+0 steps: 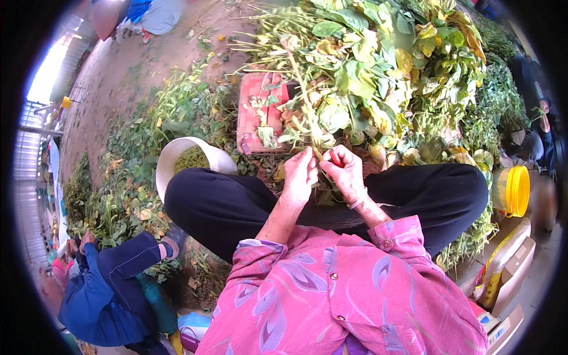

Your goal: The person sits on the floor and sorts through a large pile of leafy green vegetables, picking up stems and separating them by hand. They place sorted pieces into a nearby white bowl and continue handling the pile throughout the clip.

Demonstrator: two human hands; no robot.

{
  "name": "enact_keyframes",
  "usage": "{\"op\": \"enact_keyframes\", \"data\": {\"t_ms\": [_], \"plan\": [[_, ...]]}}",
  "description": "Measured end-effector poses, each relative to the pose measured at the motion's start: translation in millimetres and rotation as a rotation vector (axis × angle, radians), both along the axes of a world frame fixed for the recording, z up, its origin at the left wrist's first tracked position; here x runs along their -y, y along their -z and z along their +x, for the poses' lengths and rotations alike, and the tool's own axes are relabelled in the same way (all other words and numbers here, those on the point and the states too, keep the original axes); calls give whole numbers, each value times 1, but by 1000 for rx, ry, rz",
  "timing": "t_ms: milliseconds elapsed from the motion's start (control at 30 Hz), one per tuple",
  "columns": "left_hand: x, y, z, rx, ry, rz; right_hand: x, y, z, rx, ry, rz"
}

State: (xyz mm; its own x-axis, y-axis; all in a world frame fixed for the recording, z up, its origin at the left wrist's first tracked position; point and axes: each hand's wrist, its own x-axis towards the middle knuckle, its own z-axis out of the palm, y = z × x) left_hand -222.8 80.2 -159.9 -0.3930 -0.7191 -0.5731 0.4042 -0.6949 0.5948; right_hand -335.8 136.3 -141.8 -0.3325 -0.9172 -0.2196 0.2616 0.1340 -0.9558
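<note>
In front of my lap a leafy bean plant stem (306,100) runs down to my two hands. The fingers of my left hand (299,175) are pinched together at its lower end. My right hand (345,171) is closed around a small red object (336,158), with its thumb against the stem; what the object is cannot be made out. Beyond the hands lies a big heap of cut bean plants (368,57) with green and yellowing leaves. By my left knee a white plastic bucket (222,160) leans, holding green beans or pods (191,159).
A red plastic crate or stool (259,111) stands just past my hands. Plant litter (133,177) covers the floor at left. Another person in blue (102,306) sits at lower left; a further person's hand (545,117) shows at far right. A yellow-rimmed bucket (517,191) is right of my knee.
</note>
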Motion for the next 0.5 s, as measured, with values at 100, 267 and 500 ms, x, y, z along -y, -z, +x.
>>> {"op": "enact_keyframes", "data": {"t_ms": [100,267,500], "plan": [[-2,5,5,39,51,-87,2,12,9,24,-16,-49],[-1,11,1,20,34,-47,-2,5,1,95,-85,1],[-4,12,-1,31,-2,-130,-23,7,-9,160,-225,149]]}}
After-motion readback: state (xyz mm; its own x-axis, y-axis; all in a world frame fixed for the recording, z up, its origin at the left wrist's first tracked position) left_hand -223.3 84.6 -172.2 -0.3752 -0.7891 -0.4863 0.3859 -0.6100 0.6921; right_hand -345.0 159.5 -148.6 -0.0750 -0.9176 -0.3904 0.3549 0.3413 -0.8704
